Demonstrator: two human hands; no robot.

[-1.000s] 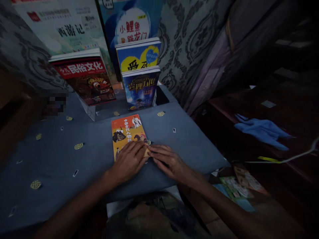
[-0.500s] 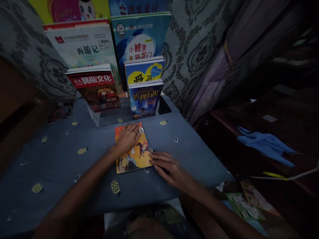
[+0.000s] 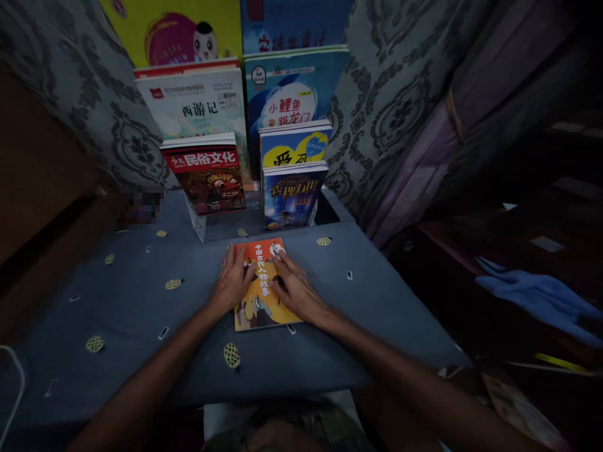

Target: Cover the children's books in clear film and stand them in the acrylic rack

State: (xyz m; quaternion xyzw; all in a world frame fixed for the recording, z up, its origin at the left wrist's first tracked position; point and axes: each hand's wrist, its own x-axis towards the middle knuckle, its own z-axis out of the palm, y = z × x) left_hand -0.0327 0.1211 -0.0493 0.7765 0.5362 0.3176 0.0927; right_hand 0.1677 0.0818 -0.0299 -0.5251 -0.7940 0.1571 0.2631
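A thin orange-and-yellow paperback book [image 3: 264,276] with white Chinese characters down its cover lies closed on the blue-grey tablecloth. My left hand [image 3: 230,279] rests over its left edge, fingers stretched out and thumb on the cover. Across from it, my right hand [image 3: 299,289] lies over the right edge with its fingers spread on the cover. Both hands touch the book, which stays flat on the cloth. Parts of the cover's two sides are hidden beneath the fingers.
Behind the book stands a clear display rack [image 3: 202,226] holding several upright books, among them a red-topped one [image 3: 207,179] and a dark blue one [image 3: 289,194]. A flat dark object [image 3: 326,210] lies beside the rack. Blue cloth [image 3: 537,295] lies off to the right.
My left hand has moved from the top of the cover to the left edge, uncovering the title. My right hand has moved up onto the right side. The view has shifted.
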